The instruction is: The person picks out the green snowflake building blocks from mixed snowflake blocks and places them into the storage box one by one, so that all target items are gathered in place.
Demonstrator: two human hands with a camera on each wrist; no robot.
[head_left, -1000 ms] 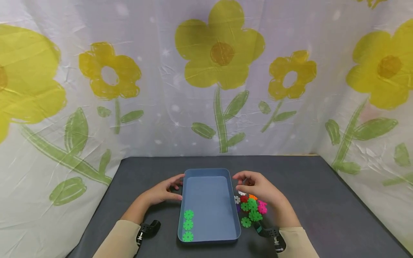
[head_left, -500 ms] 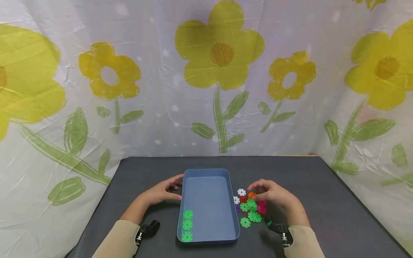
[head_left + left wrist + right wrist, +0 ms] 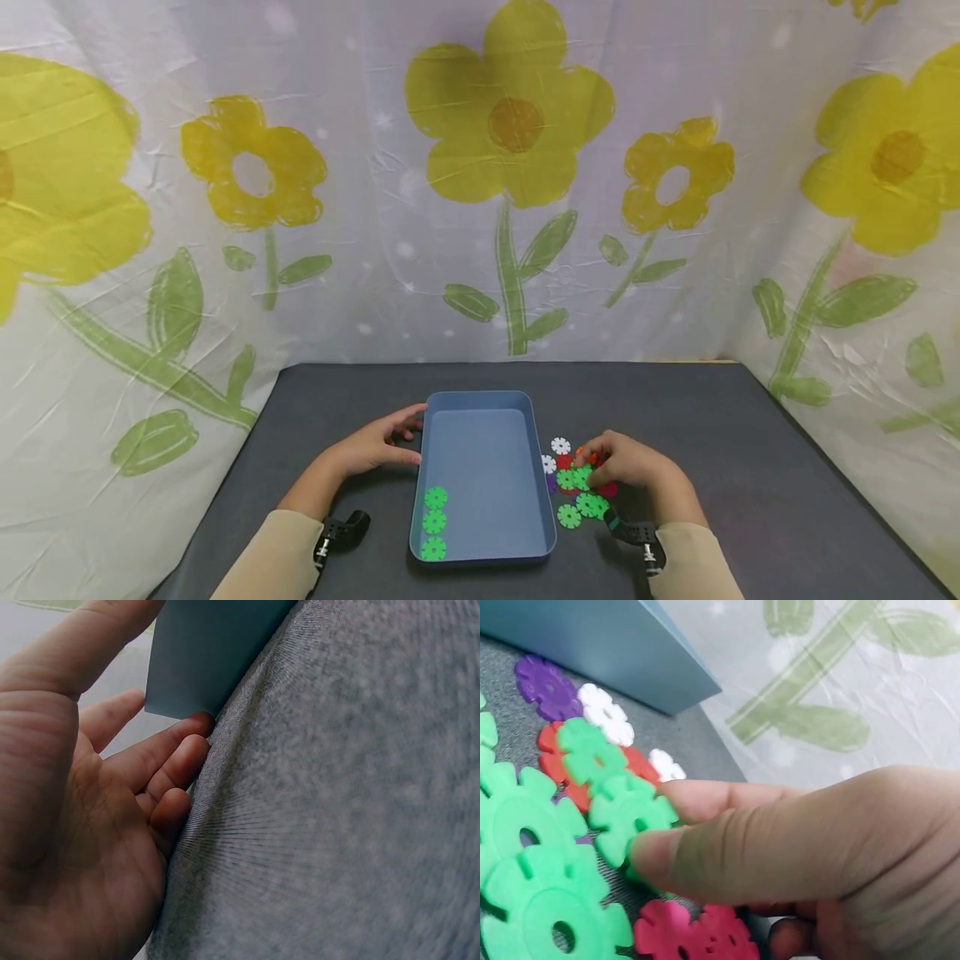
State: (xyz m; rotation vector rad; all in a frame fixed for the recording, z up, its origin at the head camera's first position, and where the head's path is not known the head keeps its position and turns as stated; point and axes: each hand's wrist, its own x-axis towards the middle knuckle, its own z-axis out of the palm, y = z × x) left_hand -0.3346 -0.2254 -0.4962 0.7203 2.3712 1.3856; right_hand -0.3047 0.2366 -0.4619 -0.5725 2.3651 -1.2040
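In the head view a blue-grey tray (image 3: 487, 467) lies lengthwise on the table. Three green snowflake discs (image 3: 434, 522) form a column along its left side. My left hand (image 3: 369, 446) touches the tray's left wall with thumb and fingertips, fingers loosely bent. To the right of the tray, my right hand (image 3: 628, 461) reaches into a pile of snowflake discs. Its thumb and index finger pinch a green snowflake disc (image 3: 626, 814), seen in the right wrist view, which overlaps another green disc on a red one. A pink disc (image 3: 697, 934) lies below the thumb.
Loose green discs (image 3: 555, 915), a purple disc (image 3: 547, 686) and white discs (image 3: 560, 446) lie close to the tray's right wall. The dark grey table (image 3: 360, 383) meets a flower-printed curtain (image 3: 375, 250) at its back and sides.
My right hand moves from beside the tray's right rim rightward, then down into the pile, where thumb and finger close on a green snowflake disc. The left hand keeps its place at the tray.
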